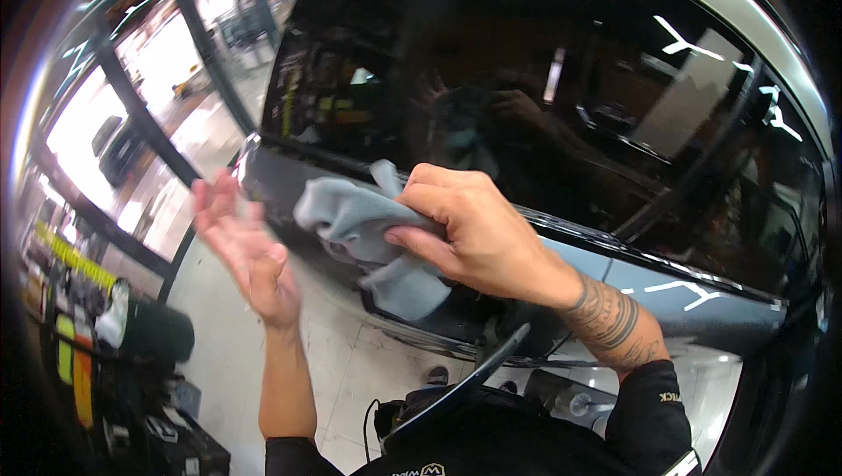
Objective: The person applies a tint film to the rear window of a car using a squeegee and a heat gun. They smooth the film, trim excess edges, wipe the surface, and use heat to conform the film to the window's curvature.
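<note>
A grey-blue cloth [351, 217], crumpled and hanging in folds, is pinched in my right hand [465, 226]. The hand holds it in front of a dark vehicle's side, just below the long tinted window [491, 55]. My left hand [250, 252] is raised to the left of the cloth, palm up with the fingers apart and nothing in it. Motion blurs its fingertips a little. Both hands show as faint reflections in the glass. Beneath the window runs the grey body panel [702, 314], partly hidden behind my right forearm.
A dark green bin-like container [158, 331] and black cases [180, 436] stand at the lower left. Behind them are framed glass panes [145, 134]. The floor [351, 371] is pale tile. A dark side mirror [504, 344] juts out near my body.
</note>
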`<state>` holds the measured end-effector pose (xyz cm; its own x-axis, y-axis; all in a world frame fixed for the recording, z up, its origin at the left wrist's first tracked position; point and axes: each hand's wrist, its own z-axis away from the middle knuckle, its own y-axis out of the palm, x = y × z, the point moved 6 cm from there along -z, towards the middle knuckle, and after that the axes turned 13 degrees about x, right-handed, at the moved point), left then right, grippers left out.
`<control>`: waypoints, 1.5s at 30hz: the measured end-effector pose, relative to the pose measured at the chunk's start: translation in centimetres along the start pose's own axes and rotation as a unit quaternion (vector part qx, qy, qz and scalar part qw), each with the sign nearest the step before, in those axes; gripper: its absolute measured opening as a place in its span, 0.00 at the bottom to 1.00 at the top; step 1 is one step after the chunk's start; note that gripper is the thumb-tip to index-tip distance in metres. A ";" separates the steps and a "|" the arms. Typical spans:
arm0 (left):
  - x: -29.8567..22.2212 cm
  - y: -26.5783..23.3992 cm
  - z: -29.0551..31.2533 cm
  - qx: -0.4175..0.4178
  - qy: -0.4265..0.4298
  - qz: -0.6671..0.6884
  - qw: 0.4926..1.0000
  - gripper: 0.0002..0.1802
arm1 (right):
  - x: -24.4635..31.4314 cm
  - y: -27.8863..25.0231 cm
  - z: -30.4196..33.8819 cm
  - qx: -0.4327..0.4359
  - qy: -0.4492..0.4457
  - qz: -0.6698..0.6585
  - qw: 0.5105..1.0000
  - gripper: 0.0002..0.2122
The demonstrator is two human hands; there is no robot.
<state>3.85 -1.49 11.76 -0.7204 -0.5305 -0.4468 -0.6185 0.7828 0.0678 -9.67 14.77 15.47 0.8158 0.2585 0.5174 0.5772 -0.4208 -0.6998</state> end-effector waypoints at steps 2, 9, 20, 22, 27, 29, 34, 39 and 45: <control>-1.2 5.6 -2.9 0.201 -0.005 -0.150 0.968 0.34 | -0.9 -2.3 1.5 0.009 0.005 0.069 0.998 0.08; -1.8 15.7 -6.0 0.350 0.002 -0.191 0.917 0.06 | -2.6 -7.7 6.3 -0.142 0.041 -0.171 0.974 0.09; -0.2 26.4 -4.3 0.356 -0.114 0.055 0.926 0.10 | -5.8 -9.2 15.8 -0.416 -0.028 -0.473 0.776 0.22; -1.3 28.8 -2.0 0.417 0.010 0.000 0.909 0.13 | -5.0 -7.0 16.8 -0.458 -0.009 -0.437 0.774 0.26; -0.3 30.6 4.4 0.632 -0.134 0.036 0.762 0.19 | -5.2 -8.7 24.5 -0.476 0.107 -0.274 0.829 0.19; 0.6 28.7 5.5 0.733 -0.110 -0.025 0.671 0.20 | -2.2 -12.5 27.6 -0.472 0.194 0.055 0.858 0.15; 1.4 26.3 2.0 0.664 -0.120 0.025 0.738 0.15 | 0.8 -23.5 24.3 -0.326 0.186 0.522 0.766 0.20; 2.3 24.9 1.5 0.657 -0.128 0.011 0.743 0.13 | -3.4 -24.0 21.6 -0.232 0.150 0.701 0.658 0.17; 3.2 22.7 1.4 0.669 -0.157 -0.022 0.727 0.13 | -3.9 -15.3 22.9 -0.022 0.195 0.541 0.818 0.13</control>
<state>-12.04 15.06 10.59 -0.4729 -0.6279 -0.6181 0.3704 0.4948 -0.7861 -20.86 40.10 12.83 0.7701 -0.5784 -0.2690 -0.4828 -0.2529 -0.8384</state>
